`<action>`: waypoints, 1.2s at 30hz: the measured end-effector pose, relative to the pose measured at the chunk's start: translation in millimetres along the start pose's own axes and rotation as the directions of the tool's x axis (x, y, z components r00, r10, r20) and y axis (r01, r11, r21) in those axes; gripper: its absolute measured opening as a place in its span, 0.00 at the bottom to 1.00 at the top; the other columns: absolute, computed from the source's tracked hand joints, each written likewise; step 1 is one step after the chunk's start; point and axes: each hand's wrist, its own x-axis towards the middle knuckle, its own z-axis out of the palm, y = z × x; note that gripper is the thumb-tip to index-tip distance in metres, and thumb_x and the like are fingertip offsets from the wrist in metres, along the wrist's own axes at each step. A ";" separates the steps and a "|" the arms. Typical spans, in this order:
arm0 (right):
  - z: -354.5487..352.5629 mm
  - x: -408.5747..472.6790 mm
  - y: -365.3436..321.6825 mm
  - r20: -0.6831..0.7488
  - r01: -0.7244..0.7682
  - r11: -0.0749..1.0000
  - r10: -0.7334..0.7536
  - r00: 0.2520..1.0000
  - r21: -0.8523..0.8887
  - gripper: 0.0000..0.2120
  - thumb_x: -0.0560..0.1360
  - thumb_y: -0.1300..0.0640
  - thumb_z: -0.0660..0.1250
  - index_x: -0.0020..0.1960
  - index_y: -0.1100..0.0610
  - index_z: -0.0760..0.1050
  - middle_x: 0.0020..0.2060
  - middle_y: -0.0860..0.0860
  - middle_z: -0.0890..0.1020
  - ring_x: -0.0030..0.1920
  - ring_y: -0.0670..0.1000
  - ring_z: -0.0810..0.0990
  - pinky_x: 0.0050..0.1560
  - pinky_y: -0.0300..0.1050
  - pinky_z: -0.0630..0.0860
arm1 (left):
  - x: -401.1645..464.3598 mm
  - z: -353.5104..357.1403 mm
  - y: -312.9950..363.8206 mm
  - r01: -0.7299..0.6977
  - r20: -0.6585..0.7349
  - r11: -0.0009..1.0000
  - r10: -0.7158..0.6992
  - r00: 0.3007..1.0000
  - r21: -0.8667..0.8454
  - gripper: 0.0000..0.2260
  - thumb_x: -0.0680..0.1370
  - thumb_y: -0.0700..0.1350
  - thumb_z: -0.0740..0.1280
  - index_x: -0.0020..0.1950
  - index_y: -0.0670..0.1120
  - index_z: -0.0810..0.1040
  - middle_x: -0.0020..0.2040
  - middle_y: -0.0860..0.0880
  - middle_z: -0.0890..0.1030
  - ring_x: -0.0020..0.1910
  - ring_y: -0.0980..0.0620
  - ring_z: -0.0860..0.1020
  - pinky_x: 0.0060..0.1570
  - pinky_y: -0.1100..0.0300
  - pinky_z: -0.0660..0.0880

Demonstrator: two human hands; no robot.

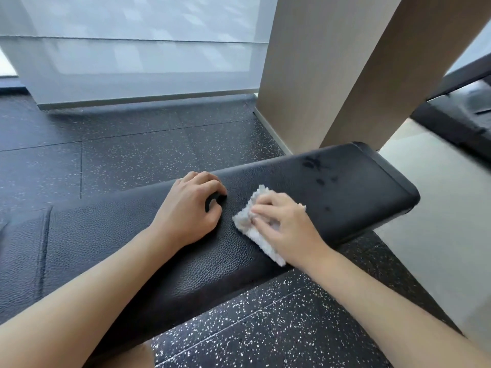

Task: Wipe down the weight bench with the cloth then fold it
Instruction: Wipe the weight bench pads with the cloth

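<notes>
A black padded weight bench [345, 197] runs across the view from lower left to its rounded end at the right. A small white terry cloth [245, 221] lies bunched on the pad near the middle. My right hand [284, 224] lies flat on the cloth, fingers straight and pointing left, pressing it onto the pad. My left hand [190, 208] rests on the pad just left of the cloth, with its fingers curled under and holding nothing. Dark wet spots [317, 168] show on the pad toward the right end.
Black speckled rubber floor [265, 328] surrounds the bench. A beige pillar [332, 75] stands just behind the bench's right end. A frosted window blind [132, 49] fills the back. Pale tiled floor [438, 221] and a dark machine base [457, 123] lie to the right.
</notes>
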 end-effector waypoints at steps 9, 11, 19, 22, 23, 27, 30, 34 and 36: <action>-1.2 14.7 14.6 0.004 -0.005 1.000 0.005 1.000 0.002 0.08 0.78 0.60 0.72 0.56 0.57 0.86 0.53 0.48 0.83 0.58 0.51 0.79 0.64 0.43 0.73 | -1.4 5.1 -1.6 -0.018 -0.020 0.999 0.019 1.000 0.036 0.12 0.73 0.41 0.67 0.54 0.50 0.83 0.57 0.55 0.81 0.56 0.47 0.76 0.60 0.47 0.74; 3.8 54.2 18.6 -0.033 -0.075 0.997 0.075 0.997 -0.020 0.09 0.79 0.59 0.71 0.57 0.59 0.85 0.55 0.50 0.83 0.60 0.53 0.78 0.66 0.45 0.72 | -1.8 4.5 -0.5 -0.017 -0.013 0.998 0.018 1.000 0.058 0.12 0.74 0.40 0.68 0.55 0.49 0.83 0.57 0.54 0.82 0.56 0.46 0.76 0.61 0.48 0.74; 13.9 56.5 -3.5 -0.040 -0.108 0.993 0.106 0.994 -0.048 0.09 0.79 0.60 0.70 0.58 0.58 0.85 0.53 0.48 0.82 0.58 0.51 0.76 0.66 0.44 0.70 | -46.8 -24.4 -4.0 -0.060 0.101 0.996 0.053 0.993 0.066 0.16 0.78 0.42 0.67 0.65 0.52 0.82 0.69 0.54 0.79 0.68 0.49 0.74 0.71 0.49 0.70; 14.8 7.6 -19.8 0.007 -0.006 1.000 0.006 1.000 -0.008 0.09 0.78 0.60 0.71 0.57 0.54 0.85 0.52 0.42 0.80 0.58 0.46 0.76 0.64 0.36 0.70 | -90.5 -46.9 -22.6 -0.052 0.094 0.997 0.046 0.995 0.059 0.15 0.80 0.46 0.65 0.65 0.54 0.82 0.69 0.57 0.78 0.68 0.52 0.74 0.71 0.50 0.71; 16.8 -6.7 -25.8 0.024 0.028 1.000 -0.028 0.999 0.008 0.09 0.78 0.60 0.72 0.56 0.53 0.85 0.52 0.41 0.79 0.59 0.45 0.76 0.63 0.35 0.70 | -103.4 -55.0 -29.1 -0.042 0.090 0.997 0.036 0.995 0.062 0.15 0.80 0.48 0.63 0.65 0.55 0.81 0.70 0.58 0.78 0.68 0.53 0.74 0.71 0.51 0.71; 24.6 -23.2 -43.3 0.072 0.081 0.995 -0.085 0.994 0.054 0.08 0.77 0.61 0.72 0.54 0.52 0.85 0.52 0.42 0.79 0.59 0.46 0.77 0.63 0.40 0.72 | -143.1 -82.1 -50.2 0.002 0.057 0.997 -0.006 0.998 0.082 0.17 0.80 0.52 0.60 0.65 0.56 0.82 0.69 0.60 0.77 0.69 0.54 0.75 0.71 0.52 0.70; 44.8 3.3 -72.8 0.160 0.115 0.989 -0.129 0.979 0.090 0.07 0.77 0.61 0.73 0.54 0.54 0.86 0.52 0.44 0.80 0.59 0.47 0.77 0.64 0.44 0.73 | -159.0 -92.6 -61.1 0.060 -0.013 0.997 -0.059 0.998 0.048 0.16 0.79 0.51 0.61 0.62 0.55 0.83 0.68 0.60 0.79 0.68 0.54 0.75 0.71 0.54 0.70; 104.6 51.7 -130.7 0.221 0.238 0.962 -0.263 0.939 0.135 0.08 0.78 0.59 0.72 0.56 0.57 0.86 0.54 0.49 0.82 0.59 0.50 0.76 0.65 0.46 0.71 | -164.4 -89.4 -63.7 0.136 -0.152 0.990 -0.128 0.980 0.039 0.13 0.77 0.46 0.62 0.55 0.49 0.84 0.59 0.58 0.82 0.61 0.52 0.78 0.66 0.55 0.73; 121.6 72.0 -148.3 0.241 0.253 0.954 -0.287 0.927 0.160 0.09 0.78 0.60 0.72 0.57 0.58 0.86 0.54 0.50 0.82 0.59 0.51 0.76 0.65 0.46 0.71 | -164.0 -89.7 -65.9 0.208 -0.215 0.978 -0.204 0.955 -0.002 0.10 0.75 0.44 0.64 0.52 0.48 0.83 0.56 0.57 0.82 0.58 0.52 0.78 0.64 0.58 0.73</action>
